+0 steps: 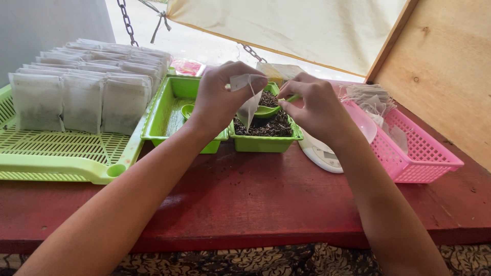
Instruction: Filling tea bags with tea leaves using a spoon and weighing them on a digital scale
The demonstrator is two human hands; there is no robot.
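A small white paper tea bag (249, 99), still limp and seemingly not yet filled, is pinched at its open top by the left hand (221, 99) over a green tub of dark loose tea (266, 134), while the right hand (318, 107) closes its fingers on the handle of a green scoop (268, 110) that looks loaded, though the hands partly hide it. To the left, rows of filled bags (84, 82) stand on a green slatted tray (61, 156) and a second green tub (169, 115) holds another scoop. To the right are a white scale (319, 152) and a pink basket (427, 153) of empty bags, so plenty is done and more remains, all on a red table (255, 199).
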